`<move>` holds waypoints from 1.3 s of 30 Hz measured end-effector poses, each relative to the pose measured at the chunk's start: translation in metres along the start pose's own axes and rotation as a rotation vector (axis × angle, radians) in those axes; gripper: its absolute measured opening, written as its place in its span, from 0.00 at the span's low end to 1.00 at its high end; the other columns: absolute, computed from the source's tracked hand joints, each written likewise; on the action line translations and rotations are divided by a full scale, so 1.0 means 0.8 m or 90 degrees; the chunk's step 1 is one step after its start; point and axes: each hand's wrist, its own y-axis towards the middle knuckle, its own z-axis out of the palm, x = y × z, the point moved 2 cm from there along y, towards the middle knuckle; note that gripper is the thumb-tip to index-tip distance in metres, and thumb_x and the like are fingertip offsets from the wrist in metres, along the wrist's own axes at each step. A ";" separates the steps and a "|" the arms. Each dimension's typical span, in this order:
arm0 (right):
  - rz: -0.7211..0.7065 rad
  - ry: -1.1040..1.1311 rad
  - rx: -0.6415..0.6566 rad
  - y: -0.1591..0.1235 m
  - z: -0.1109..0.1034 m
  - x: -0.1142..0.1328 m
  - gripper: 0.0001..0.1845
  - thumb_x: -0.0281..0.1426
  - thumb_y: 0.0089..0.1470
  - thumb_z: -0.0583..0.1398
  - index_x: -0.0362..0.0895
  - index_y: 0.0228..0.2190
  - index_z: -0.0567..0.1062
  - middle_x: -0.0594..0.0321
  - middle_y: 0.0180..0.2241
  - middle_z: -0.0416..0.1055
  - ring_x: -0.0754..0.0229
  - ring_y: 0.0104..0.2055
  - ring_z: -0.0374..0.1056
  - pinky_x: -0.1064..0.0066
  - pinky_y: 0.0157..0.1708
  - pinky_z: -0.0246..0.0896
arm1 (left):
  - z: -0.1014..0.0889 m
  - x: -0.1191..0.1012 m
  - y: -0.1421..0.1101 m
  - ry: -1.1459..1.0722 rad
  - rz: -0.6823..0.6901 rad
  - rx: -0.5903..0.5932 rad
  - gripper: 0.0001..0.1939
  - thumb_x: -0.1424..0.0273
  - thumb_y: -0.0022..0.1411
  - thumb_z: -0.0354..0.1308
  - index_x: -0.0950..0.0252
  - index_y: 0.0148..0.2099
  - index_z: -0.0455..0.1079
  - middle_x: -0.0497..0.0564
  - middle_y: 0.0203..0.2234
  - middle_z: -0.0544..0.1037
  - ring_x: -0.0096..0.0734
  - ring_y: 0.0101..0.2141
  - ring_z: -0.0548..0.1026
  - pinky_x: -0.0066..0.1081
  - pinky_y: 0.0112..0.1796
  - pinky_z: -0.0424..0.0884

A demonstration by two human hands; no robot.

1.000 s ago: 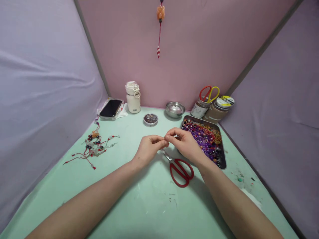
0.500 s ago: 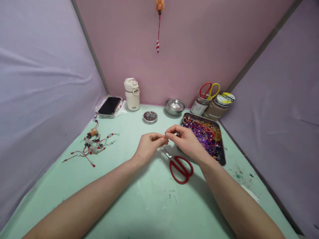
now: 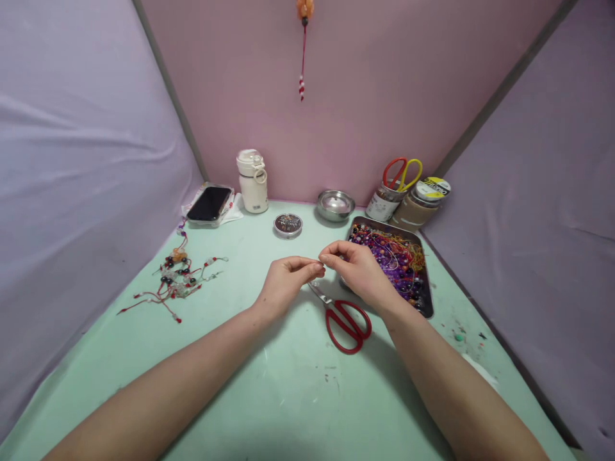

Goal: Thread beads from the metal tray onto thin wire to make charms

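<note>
- On the left, a tangle of beaded red cords lies on the green table, nearer than the smartphone
- The left hand has thumb and forefinger pinched together, tips right beside the other hand's; anything between them is too small to tell
- A firm, steady left pinch would serve best as the anchor, low over the table
- The red-handled scissors lie just nearer than the fingertips, handles toward the near right; nudging the blades clear would avoid snags
- The right hand also has thumb and forefinger tips together, what they grip hidden; small, light finger moves suit such close work
- Farther right, a metal tray holds loose beads, easily knocked by the right wrist
</note>
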 end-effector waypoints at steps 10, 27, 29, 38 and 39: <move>-0.005 -0.009 -0.026 0.001 -0.001 -0.001 0.10 0.35 0.51 0.58 0.42 0.27 0.75 0.62 0.29 0.73 0.62 0.32 0.66 0.68 0.37 0.59 | 0.003 -0.001 -0.001 -0.082 -0.035 -0.004 0.12 0.64 0.48 0.66 0.69 0.33 0.77 0.54 0.29 0.80 0.33 0.35 0.77 0.35 0.46 0.69; -0.016 -0.313 -0.026 0.002 -0.084 0.008 0.07 0.30 0.52 0.57 0.42 0.26 0.75 0.62 0.28 0.73 0.64 0.30 0.65 0.72 0.32 0.55 | 0.004 -0.008 -0.001 -0.001 -0.077 -0.021 0.13 0.63 0.48 0.68 0.67 0.32 0.76 0.52 0.28 0.80 0.32 0.35 0.77 0.34 0.46 0.71; 0.042 -0.488 0.021 0.002 -0.095 -0.004 0.06 0.26 0.50 0.57 0.42 0.26 0.76 0.60 0.29 0.74 0.62 0.31 0.65 0.71 0.31 0.53 | 0.005 -0.007 -0.002 0.016 -0.093 -0.010 0.13 0.62 0.48 0.68 0.67 0.33 0.76 0.53 0.29 0.80 0.33 0.35 0.77 0.35 0.46 0.72; 0.204 -0.724 0.197 0.009 -0.089 -0.038 0.13 0.21 0.47 0.54 0.41 0.33 0.77 0.52 0.35 0.75 0.56 0.34 0.69 0.71 0.29 0.54 | 0.010 -0.004 -0.003 0.021 -0.155 0.014 0.13 0.64 0.48 0.67 0.68 0.32 0.75 0.52 0.28 0.80 0.34 0.34 0.78 0.35 0.46 0.73; 0.212 -0.725 0.202 0.009 -0.088 -0.038 0.14 0.21 0.46 0.55 0.40 0.33 0.77 0.50 0.35 0.75 0.56 0.34 0.69 0.70 0.29 0.55 | 0.009 -0.005 -0.003 0.020 -0.157 0.013 0.13 0.64 0.48 0.68 0.68 0.32 0.75 0.52 0.28 0.80 0.34 0.34 0.78 0.35 0.46 0.73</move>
